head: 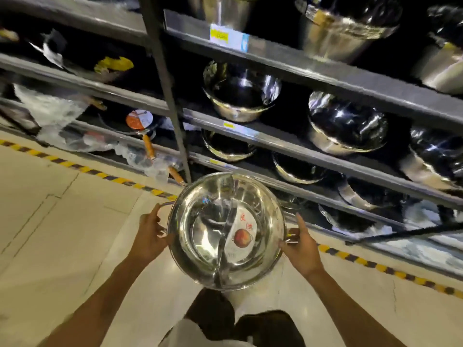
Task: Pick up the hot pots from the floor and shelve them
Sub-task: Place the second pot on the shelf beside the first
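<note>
Before the grey metal shelving rack [288,136], a person holds a wide, shiny stainless-steel hot pot [226,231] out in front of the body with both hands, clear of the pale tiled floor [62,221]. A curved divider runs across the pot's inside, splitting it into 2 halves, and a white paper label with a red pot picture [241,236] lies in the right half. The left hand [150,236] is wrapped around the thin wire handle on the pot's left rim, fingers curled over it. The right hand [299,246] grips the matching handle on the right rim, with the index finger stretched up along the pot's edge. The pot's mouth faces up towards the camera and is tilted a little, its far rim close to the front edge of the lowest shelf.

Behind it, the shelves carry rows of similar steel bowls and pots [345,123], leaning on their sides with dark, reflective insides. To the left of the rack's upright post sit pans with orange wooden handles [147,146], some in clear plastic wrap. A yellow-and-black striped tape line [75,166] runs along the floor just beside the rack's base. Yellow price tags [220,36] are stuck on the shelf edges.
</note>
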`<action>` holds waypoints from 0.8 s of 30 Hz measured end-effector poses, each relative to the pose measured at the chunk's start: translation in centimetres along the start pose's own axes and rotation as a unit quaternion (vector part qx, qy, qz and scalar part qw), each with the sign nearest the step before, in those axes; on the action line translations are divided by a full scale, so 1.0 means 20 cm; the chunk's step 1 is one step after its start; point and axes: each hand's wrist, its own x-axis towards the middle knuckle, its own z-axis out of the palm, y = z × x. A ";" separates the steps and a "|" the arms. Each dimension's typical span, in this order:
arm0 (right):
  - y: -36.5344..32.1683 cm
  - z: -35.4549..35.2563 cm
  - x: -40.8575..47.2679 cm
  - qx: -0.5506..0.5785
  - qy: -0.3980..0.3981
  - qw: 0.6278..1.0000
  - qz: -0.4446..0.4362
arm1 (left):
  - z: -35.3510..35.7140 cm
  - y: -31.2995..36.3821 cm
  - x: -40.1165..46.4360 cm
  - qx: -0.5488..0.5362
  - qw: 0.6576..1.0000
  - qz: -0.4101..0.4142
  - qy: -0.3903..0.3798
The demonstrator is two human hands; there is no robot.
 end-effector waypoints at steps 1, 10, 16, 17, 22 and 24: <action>0.01 0.01 0.07 -0.006 -0.020 1.000 -0.004 | 0.02 -0.02 0.01 -0.001 1.000 -0.015 0.010; 0.46 0.37 0.81 0.006 -0.180 0.983 -0.020 | 0.55 -0.44 0.04 0.002 0.984 -0.155 0.092; 1.13 0.76 1.29 0.034 -0.219 0.975 -0.024 | 1.20 -0.91 0.11 -0.015 0.963 -0.236 0.128; 1.23 0.82 1.36 0.024 -0.220 0.975 -0.033 | 1.31 -1.00 0.13 -0.021 0.960 -0.243 0.138; 1.64 1.09 1.65 0.086 -0.206 0.971 -0.083 | 1.76 -1.40 0.27 -0.051 0.952 -0.211 0.215; 1.76 1.19 1.78 0.116 -0.174 0.971 -0.113 | 1.89 -1.52 0.39 -0.052 0.949 -0.192 0.243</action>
